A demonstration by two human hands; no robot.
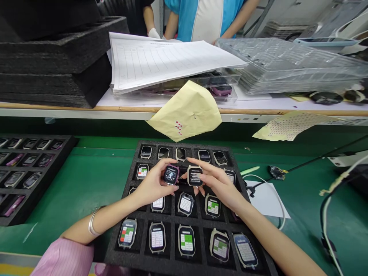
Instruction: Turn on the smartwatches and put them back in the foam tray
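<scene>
Purple-rimmed watch (171,174) sits pinched between the thumb and fingers of my left hand (153,181), its screen lit with a round, dial-like picture. My right hand (218,180) grips a cream-rimmed watch (195,176) just beside it, with lines of white text on a dark screen. I hold both above the middle of a black foam tray (198,241), whose pockets carry more watches: those in the far row have dark screens, while many nearer ones show white panels, some with green blocks, and the near-left one has red as well. The tray lies on a green table (94,168), and a second foam tray (61,165) of watches stands well apart to my left. To my right, a white sheet (268,197) lies under a pale cable. On the shelf (63,112) beyond are stacked black foam (40,88), printed papers (172,57) and clear plastic trays (276,65). Across from me stands a person in a blue-and-white top (208,19).
</scene>
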